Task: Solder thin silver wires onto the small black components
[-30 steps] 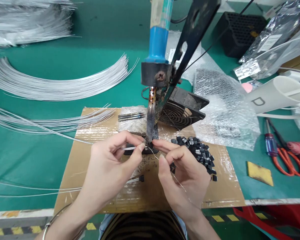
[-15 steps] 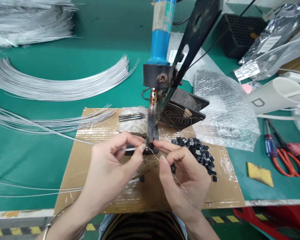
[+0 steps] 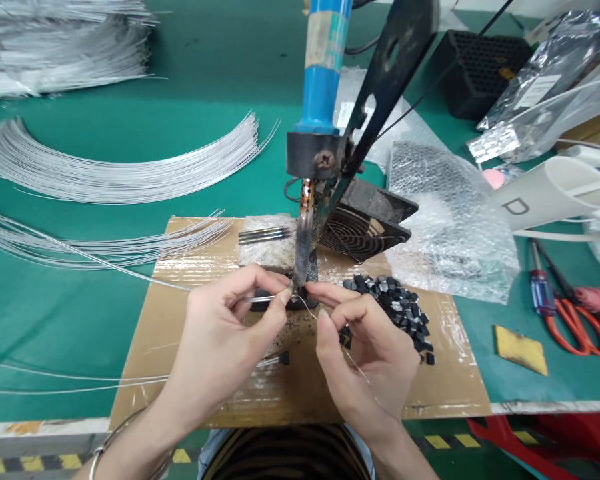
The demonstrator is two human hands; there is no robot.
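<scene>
My left hand [image 3: 230,327] pinches thin grey-white wires [image 3: 155,280] between thumb and fingers, their ends just under the soldering iron's tip. The blue-handled soldering iron [image 3: 323,93] points downward, clamped to a black metal bracket [image 3: 390,60]. Closed around a thin strand of solder wire [image 3: 357,369], my right hand [image 3: 370,353] sits to the right of the tip, its index fingertip close to the joint. The solder bends up to the wire ends. What exactly lies between the fingertips is too small to tell. Below, a black connector [image 3: 284,358] on wires rests on the cardboard [image 3: 445,387].
Small black connectors [image 3: 400,307] are heaped right of my hands. A fan [image 3: 365,227] stands behind the iron. Wire bundles [image 3: 130,180] lie left. Bubble wrap [image 3: 445,227], a white cup [image 3: 550,193], scissors [image 3: 575,327] and a yellow sponge [image 3: 520,349] are at right.
My right thumb has shifted very slightly left along the solder wire. Otherwise both hands hold nearly the same position at the iron's tip.
</scene>
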